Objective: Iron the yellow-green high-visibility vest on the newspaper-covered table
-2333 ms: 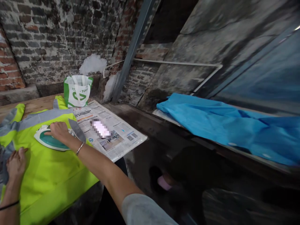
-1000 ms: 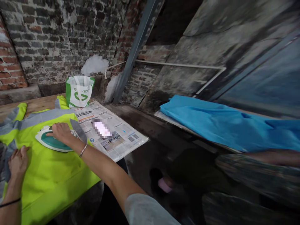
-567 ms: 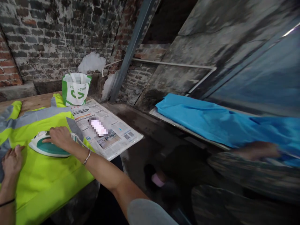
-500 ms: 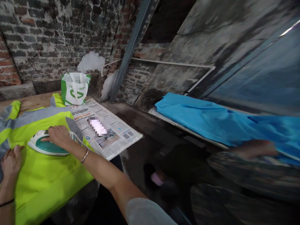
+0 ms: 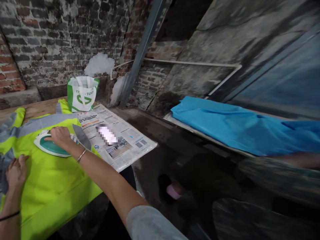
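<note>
A white and green clothes iron [image 5: 43,146] lies on a bright yellow jacket [image 5: 57,180] with grey bands. My right hand [image 5: 60,136] is closed round the iron's handle, one finger stretched along its green side. To the left of the iron, my left hand [image 5: 17,171] rests on the jacket near a grey band, fingers apart and slightly bent. The iron's soleplate is hidden against the cloth.
A newspaper [image 5: 142,146] under clear plastic covers the table's right corner, with a blurred-out phone-like object [image 5: 107,134] on it. Behind stands a white-green bag [image 5: 83,95]. Across a dark gap, blue cloth [image 5: 220,123] covers another table beside a person in camouflage clothing [image 5: 280,176].
My right hand has slid the iron a little farther away from me over the jacket. My left hand stays on the cloth. The other person's arm has shifted right, and the view has turned slightly.
</note>
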{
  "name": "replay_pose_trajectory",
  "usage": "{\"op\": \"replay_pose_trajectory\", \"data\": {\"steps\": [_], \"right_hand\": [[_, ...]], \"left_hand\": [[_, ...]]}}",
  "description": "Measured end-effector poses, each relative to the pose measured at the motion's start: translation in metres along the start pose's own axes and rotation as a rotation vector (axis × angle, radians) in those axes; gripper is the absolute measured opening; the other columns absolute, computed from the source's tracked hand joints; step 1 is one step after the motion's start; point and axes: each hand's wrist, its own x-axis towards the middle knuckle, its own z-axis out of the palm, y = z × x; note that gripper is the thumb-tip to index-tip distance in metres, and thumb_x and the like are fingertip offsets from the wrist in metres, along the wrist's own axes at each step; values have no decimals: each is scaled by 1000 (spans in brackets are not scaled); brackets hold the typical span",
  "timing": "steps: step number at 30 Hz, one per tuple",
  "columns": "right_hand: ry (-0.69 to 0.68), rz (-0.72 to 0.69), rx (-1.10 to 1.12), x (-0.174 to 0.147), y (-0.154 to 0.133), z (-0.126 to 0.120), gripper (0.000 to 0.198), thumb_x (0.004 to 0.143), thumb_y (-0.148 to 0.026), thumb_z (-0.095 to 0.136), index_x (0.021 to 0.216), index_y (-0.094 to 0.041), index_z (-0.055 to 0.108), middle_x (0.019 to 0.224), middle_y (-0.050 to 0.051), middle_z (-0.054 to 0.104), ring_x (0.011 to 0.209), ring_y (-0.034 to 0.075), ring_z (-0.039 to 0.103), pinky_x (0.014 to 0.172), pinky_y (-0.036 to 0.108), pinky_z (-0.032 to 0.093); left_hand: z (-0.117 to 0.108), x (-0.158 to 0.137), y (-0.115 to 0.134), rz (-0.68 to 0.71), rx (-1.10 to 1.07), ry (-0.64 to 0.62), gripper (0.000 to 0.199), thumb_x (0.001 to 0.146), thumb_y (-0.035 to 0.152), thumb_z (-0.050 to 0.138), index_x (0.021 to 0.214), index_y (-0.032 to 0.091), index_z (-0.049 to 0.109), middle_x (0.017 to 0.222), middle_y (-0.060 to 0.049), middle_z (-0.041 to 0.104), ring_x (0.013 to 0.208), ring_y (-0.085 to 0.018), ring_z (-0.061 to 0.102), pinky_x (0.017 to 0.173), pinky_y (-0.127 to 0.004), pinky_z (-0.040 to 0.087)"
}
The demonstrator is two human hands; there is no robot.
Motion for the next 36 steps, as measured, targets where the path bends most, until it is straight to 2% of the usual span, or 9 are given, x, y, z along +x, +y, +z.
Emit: {"op": "replay_pose_trajectory", "data": {"steps": [6,10,13,17,21,26,30,33,36], "right_hand": [[-58,-26,5,-35,-3,-7,47,103,-59,61,103,-15,77,105,18,80,103,26,77,84,33,58],[-13,-50,-17,-67,-3,-1,54,102,-66,57,103,-15,76,99,18,80,98,27,78,82,34,59],[-11,-64,-25,-76,-1,3,58,101,-70,54,102,-16,75,95,17,80,96,28,79,79,34,59],[11,-83,-15,-66,2,7,60,102,-70,52,101,-14,74,96,19,80,97,28,79,81,34,59],[34,-62,2,-46,3,9,55,104,-66,53,103,-15,75,100,18,80,101,27,78,85,33,59],[-11,-21,27,-18,0,-1,45,105,-57,58,103,-15,77,106,17,81,106,27,77,87,33,59],[-176,10,60,2,5,-24,45,97,-57,70,114,-16,75,118,16,79,110,28,76,87,34,60],[-360,-83,116,7,13,-42,55,93,-52,77,131,-14,68,132,16,75,114,27,75,86,31,60],[-394,-136,100,1,19,-51,50,98,-46,72,138,-16,64,139,15,72,123,27,71,94,33,58]], "left_hand": [[-5,-5,8,-33,-37,1,67,106,42,19,132,14,75,155,-18,61,156,-32,42,130,-51,27],[-8,-8,14,-43,-44,-21,74,106,46,14,133,11,74,156,-21,58,157,-34,40,130,-53,26],[-9,-9,14,-40,-44,-24,74,106,47,14,133,11,74,157,-22,57,157,-35,40,130,-55,25],[-6,-7,11,-31,-35,13,68,105,44,19,133,14,73,153,-19,62,155,-33,42,129,-56,28],[-4,-3,8,-19,-35,14,70,106,47,17,133,14,73,154,-18,62,156,-33,41,130,-56,27],[-7,-4,10,-30,-29,-15,71,107,46,17,135,13,73,157,-19,58,157,-33,40,130,-53,28],[-10,-6,14,-55,-48,-30,69,107,43,18,136,12,72,159,-19,56,158,-31,38,131,-51,25],[-10,-7,14,-55,-65,-12,72,107,47,16,132,13,74,157,-19,58,157,-32,40,131,-55,25],[-9,-6,12,-50,-77,-11,75,107,50,14,132,11,73,157,-21,57,157,-35,39,130,-59,25]]}}
